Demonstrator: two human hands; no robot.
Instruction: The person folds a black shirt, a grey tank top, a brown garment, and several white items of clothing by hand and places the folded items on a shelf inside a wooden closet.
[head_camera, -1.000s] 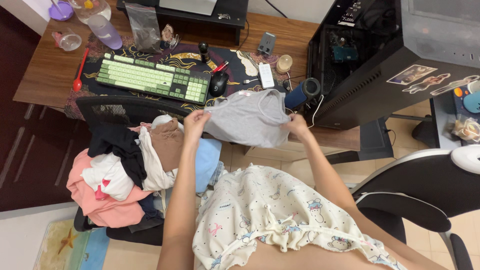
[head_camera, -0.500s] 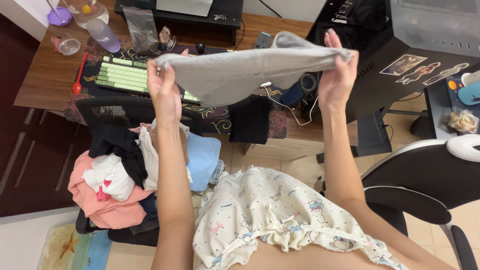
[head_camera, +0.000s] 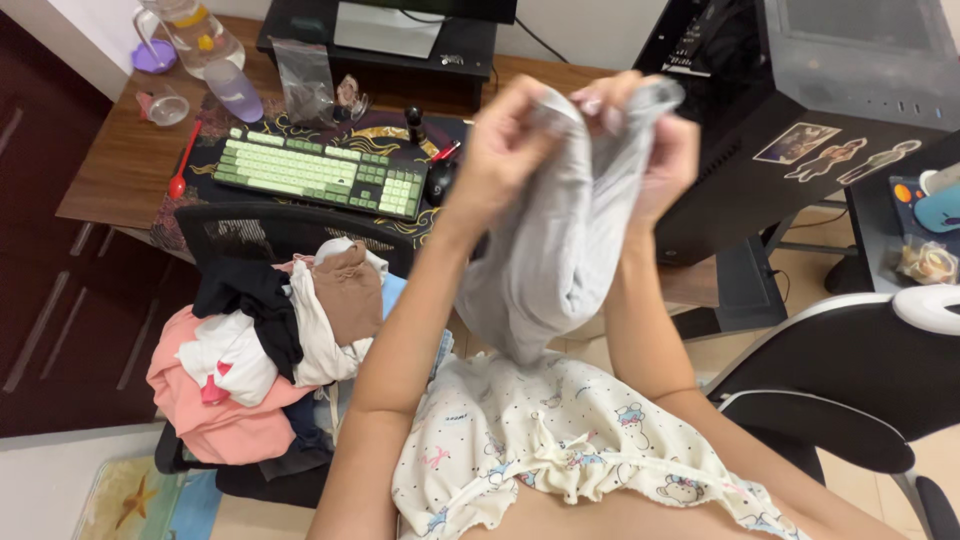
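My left hand (head_camera: 505, 150) and right hand (head_camera: 660, 150), brought together, pinch the grey top (head_camera: 560, 250) doubled lengthwise; the laundry pile (head_camera: 260, 340) at eight o'clock waits unfolded.

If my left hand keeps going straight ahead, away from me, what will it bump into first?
Your left hand, gripping the grey cloth, points toward the desk. It would probably meet the black mouse first, beside the green keyboard, though depth is hard to judge.
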